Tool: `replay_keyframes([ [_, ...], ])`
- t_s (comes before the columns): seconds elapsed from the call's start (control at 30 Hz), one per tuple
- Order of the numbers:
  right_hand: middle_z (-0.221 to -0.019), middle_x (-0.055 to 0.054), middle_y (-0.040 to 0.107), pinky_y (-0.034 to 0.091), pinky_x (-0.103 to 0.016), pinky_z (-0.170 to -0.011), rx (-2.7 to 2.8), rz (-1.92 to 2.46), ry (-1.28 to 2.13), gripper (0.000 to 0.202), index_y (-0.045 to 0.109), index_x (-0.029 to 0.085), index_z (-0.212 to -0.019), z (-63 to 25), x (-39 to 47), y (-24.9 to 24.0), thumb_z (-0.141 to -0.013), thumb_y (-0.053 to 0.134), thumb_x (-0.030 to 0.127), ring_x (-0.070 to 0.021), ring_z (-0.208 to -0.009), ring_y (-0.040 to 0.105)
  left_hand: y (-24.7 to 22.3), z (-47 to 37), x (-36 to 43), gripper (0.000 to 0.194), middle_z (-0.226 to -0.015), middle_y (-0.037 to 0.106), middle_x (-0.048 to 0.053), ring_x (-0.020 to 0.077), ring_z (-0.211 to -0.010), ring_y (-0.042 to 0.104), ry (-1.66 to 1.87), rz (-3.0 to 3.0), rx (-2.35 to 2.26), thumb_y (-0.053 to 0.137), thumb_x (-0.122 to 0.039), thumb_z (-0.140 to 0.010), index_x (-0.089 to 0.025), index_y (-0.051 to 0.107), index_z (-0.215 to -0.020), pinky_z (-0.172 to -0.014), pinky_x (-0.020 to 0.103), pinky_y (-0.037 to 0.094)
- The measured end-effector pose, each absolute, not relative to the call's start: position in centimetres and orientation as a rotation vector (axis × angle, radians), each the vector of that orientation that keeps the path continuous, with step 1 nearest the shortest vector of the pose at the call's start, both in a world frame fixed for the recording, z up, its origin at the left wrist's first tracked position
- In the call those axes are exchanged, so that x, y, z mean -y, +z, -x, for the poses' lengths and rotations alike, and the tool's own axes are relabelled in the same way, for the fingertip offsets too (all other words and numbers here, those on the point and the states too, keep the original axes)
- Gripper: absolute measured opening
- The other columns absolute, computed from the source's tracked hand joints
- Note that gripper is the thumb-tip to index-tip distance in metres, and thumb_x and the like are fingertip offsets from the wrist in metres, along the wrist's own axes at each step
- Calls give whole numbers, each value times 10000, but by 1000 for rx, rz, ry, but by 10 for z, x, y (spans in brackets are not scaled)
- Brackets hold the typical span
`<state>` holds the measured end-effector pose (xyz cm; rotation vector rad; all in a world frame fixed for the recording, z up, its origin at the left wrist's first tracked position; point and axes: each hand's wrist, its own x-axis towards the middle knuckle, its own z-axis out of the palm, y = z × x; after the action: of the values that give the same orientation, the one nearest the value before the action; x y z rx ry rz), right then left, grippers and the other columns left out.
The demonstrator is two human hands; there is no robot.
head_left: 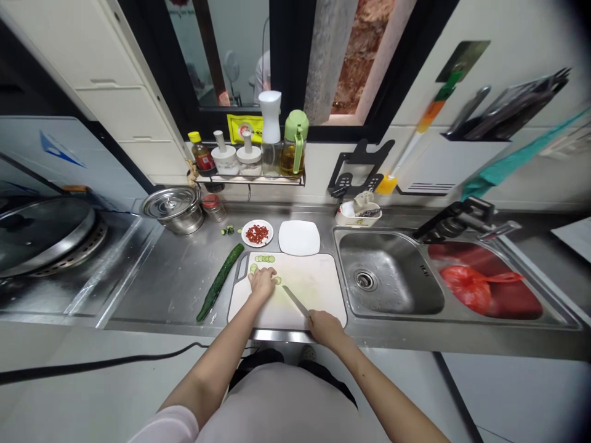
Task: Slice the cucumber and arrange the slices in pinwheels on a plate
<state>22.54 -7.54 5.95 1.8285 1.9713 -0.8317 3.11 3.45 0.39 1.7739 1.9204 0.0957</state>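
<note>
My right hand (324, 327) is closed round the handle of a knife (296, 300), whose blade points up and left over the white cutting board (300, 317). On the board's left half, my left hand (263, 283) is closed with its fingertips at a cucumber slice (277, 280). What lies under those fingers is mostly hidden. A row of cucumber slices (265, 259) lies near the board's far edge, and another slice (253, 268) sits just beyond my left hand. Left of the board rests a whole cucumber (220, 283).
Behind the board stand a plate of chopped red pieces (245, 240) and a white square plate (299, 237). Dark green cucumber scraps (228, 229) lie nearby. A steel pot (173, 209) is at the left; the sink (392, 277), holding a red bag (468, 289), is at the right.
</note>
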Motion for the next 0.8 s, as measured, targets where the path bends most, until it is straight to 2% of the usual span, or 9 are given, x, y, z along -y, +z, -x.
replay_keyframes([
  [0.4, -985, -101, 706, 345, -250, -687, -1982, -2108, -900, 352, 625, 166, -1018, -264, 81, 42, -974, 317, 331, -210, -952, 637, 9, -43, -17, 146, -1125, 638, 54, 255, -1139, 476, 152, -1804, -1968, 537, -249, -869, -257, 629, -982, -912, 385, 272],
  [0.6, -1018, -116, 704, 350, -253, -704, -1976, -2104, -880, 342, 628, 158, -1051, -261, 72, 45, -974, 341, 329, -213, -964, 633, 11, -44, -12, 127, -1031, 677, 35, 226, -1070, 533, 186, -1749, -1958, 503, -197, -882, -243, 608, -937, -891, 359, 282],
  [0.8, -991, -107, 711, 348, -247, -701, -1978, -2095, -865, 347, 633, 159, -1048, -258, 70, 44, -977, 335, 321, -207, -954, 635, 7, -29, -12, 189, -942, 707, -8, 194, -999, 586, 384, -1518, -2029, 481, -148, -858, -263, 618, -918, -875, 344, 311],
])
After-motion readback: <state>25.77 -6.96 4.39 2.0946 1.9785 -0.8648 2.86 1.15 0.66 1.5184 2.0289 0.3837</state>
